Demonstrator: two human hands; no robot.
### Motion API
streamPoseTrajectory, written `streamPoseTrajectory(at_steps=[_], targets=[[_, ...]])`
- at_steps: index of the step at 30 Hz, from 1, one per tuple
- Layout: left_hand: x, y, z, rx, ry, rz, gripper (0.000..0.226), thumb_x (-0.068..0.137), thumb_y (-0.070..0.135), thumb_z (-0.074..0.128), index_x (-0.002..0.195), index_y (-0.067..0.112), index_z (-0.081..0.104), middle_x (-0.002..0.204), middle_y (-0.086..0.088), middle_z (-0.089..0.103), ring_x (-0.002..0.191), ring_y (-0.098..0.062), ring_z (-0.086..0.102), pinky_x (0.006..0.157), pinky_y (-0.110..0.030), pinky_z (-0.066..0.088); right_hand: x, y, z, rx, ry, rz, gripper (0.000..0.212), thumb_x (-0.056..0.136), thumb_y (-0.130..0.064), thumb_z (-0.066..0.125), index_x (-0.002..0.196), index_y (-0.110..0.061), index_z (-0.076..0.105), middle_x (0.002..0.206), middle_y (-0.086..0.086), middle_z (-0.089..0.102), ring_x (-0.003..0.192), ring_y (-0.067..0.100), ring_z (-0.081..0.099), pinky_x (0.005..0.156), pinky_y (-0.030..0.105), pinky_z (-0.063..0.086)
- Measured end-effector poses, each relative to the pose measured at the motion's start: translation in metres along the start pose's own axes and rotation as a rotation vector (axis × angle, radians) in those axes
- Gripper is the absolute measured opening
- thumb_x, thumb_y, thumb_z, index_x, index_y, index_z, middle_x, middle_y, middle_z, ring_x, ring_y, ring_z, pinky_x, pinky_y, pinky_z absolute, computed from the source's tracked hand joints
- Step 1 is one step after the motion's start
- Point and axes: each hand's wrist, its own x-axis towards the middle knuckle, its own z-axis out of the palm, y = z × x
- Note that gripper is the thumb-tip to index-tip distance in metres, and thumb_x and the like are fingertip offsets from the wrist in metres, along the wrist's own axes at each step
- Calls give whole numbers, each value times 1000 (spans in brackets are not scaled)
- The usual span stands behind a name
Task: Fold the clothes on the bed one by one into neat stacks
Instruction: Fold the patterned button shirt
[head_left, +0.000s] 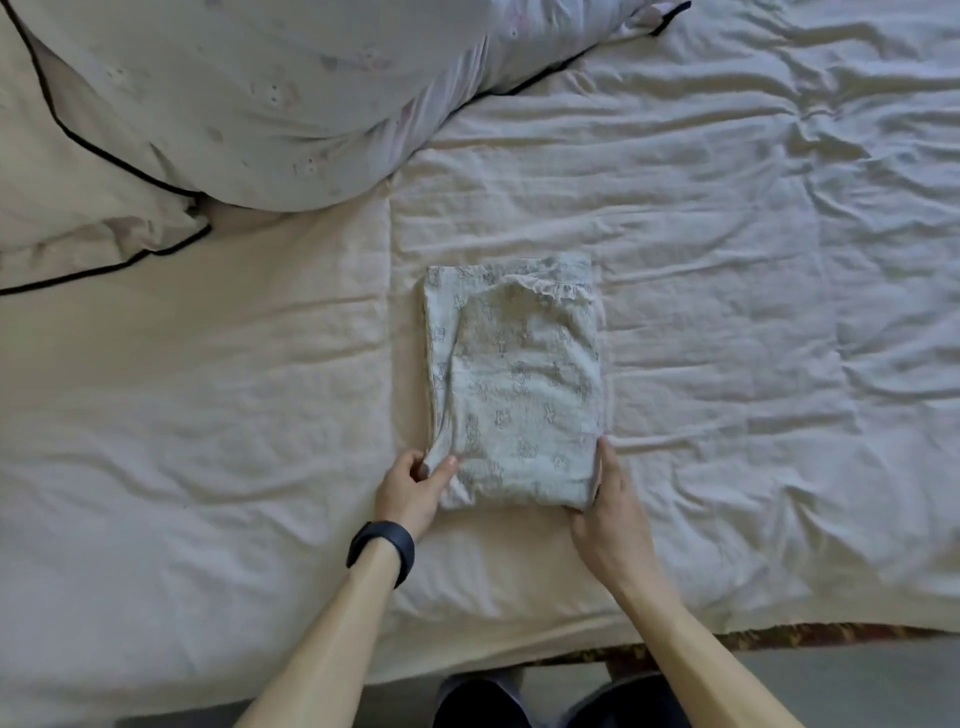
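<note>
Head view: at ten o'clock on the bed (727, 234) lies a pillow (78, 223) edged in black piping, with a large pale duvet (234, 104) heaped over it toward eleven and twelve.

Toward the middle, the left hand (413, 486), a dark wristband (382, 548) behind it, pinches the seven o'clock corner of the printed garment (514, 384) between thumb and fingertips. The garment lies flat on the sheet at the centre of the view. It is already folded down to a compact rectangle, long side running from twelve to six, with a frilled hem showing across its far end.

The right hand (610, 499) lies against the five o'clock corner, one digit straight along the right edge. The other digits are hidden by cloth, so I cannot tell whether it grips or only steadies.

The rest of the sheet, out to three o'clock, is only rumpled, with no other clothing in view.

The step in hand looks like finishing this piece: squaring its near edge, or gathering it for one last fold or a lift. Next, both near corners should probably travel together and level, so the inner layers do not slide and the frilled end stays aligned. No stack is in view yet.
</note>
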Motion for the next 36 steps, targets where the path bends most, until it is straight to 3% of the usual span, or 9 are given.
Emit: streamPoseTrajectory(at_steps=[6, 11, 15, 19, 23, 25, 28, 30, 36], targets=[[12, -4, -8, -45, 116, 79, 33, 93, 42, 68, 82, 20, 45, 72, 6, 46, 63, -13, 46, 54, -27, 33, 4, 18, -12, -166, 130, -57, 61, 97, -3, 49, 155, -17, 34, 123, 16, 67, 97, 37, 65, 71, 41, 47], [-1, -11, 8, -102, 74, 5, 38, 92, 43, 69, 108, 15, 50, 91, 7, 54, 80, -13, 55, 65, -24, 41, 1, 22, -6, -17, 112, 51, 64, 94, -11, 57, 153, -25, 35, 99, 0, 66, 89, 28, 64, 71, 40, 48], [-13, -29, 15, -190, 45, -70, 45, 87, 51, 72, 114, 29, 43, 102, 15, 56, 87, -15, 64, 84, -36, 53, 3, 26, -8, -67, 58, 32, 71, 94, -12, 59, 154, -33, 28, 117, 8, 65, 91, 28, 63, 74, 45, 51], [-13, -42, 12, -274, 43, -55, 40, 89, 17, 76, 116, 22, 47, 114, -2, 67, 69, -17, 69, 84, -42, 60, 3, 31, -17, -132, 1, -3, 75, 90, 8, 49, 155, -26, 36, 112, 19, 67, 83, 27, 55, 69, 36, 39], [-18, -40, 12, -285, 33, -69, 41, 86, 18, 78, 114, 20, 48, 112, -4, 67, 85, -21, 68, 83, -37, 55, 6, 39, -11, -69, -33, 1, 75, 89, 4, 52, 154, -30, 38, 135, 15, 60, 106, 33, 61, 78, 35, 43], [-28, -33, 15, -109, 120, 19, 54, 84, 31, 78, 125, 22, 45, 117, 1, 58, 108, -22, 59, 88, -32, 46, 4, 32, -12, -118, -50, 32, 79, 84, -10, 59, 155, -31, 33, 150, 11, 43, 126, 33, 50, 92, 39, 44], [-32, -14, 24, 291, 415, 524, 74, 82, 45, 62, 147, 18, 40, 146, -10, 43, 133, -27, 39, 107, -44, 32, 1, 7, -13, -250, 113, -116, 83, 79, -38, 51, 158, -28, 28, 165, 4, 19, 150, 25, 20, 119, 45, 20], [-18, 3, 46, 541, 368, 807, 72, 88, 45, 53, 154, 24, 34, 160, -8, 32, 146, -26, 27, 117, -50, 17, 16, -11, -1, -268, 258, -241, 70, 91, -45, 42, 158, -31, 30, 169, 4, 17, 155, 23, 14, 122, 43, 14], [52, 0, 58, 1015, 113, 762, 66, 98, 64, 8, 156, 42, -16, 163, 10, -26, 151, -12, -24, 118, -48, -23, 75, 7, 24, -566, 77, -300, 59, 104, -59, 18, 160, -46, 4, 170, -9, -10, 155, 11, -16, 126, 52, 0]])
